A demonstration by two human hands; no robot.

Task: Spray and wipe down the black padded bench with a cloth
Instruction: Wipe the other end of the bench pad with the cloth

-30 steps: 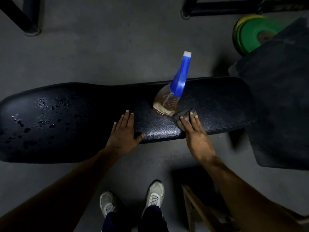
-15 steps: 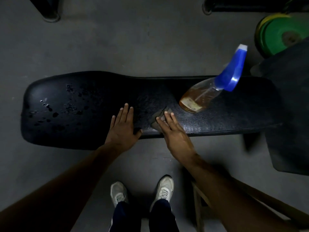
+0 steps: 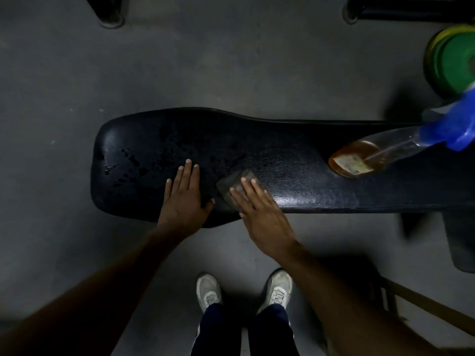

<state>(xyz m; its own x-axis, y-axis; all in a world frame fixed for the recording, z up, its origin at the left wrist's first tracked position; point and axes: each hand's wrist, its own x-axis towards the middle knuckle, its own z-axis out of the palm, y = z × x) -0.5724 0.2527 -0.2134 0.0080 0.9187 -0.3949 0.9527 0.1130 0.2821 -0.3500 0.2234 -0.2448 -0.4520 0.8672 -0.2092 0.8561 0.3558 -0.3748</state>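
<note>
The black padded bench [image 3: 295,160] runs across the middle of the view, with wet droplets on its left end. My left hand [image 3: 183,196] lies flat on the pad near its front edge, fingers straight. Just to the right, my right hand [image 3: 257,209] presses a small grey folded cloth [image 3: 231,185] onto the pad with straight fingers. A clear spray bottle [image 3: 365,156] with amber liquid and a blue trigger head stands on the bench's right part, away from both hands.
Grey concrete floor surrounds the bench. Green and yellow weight plates [image 3: 452,60] stand at the upper right. Dark frame feet [image 3: 110,14] sit at the top. A wooden frame [image 3: 421,304] is at the lower right. My white shoes [image 3: 210,291] are below the bench.
My right hand has slid the cloth leftward along the bench, from beside the bottle to right next to my left hand. The view has shifted left with it.
</note>
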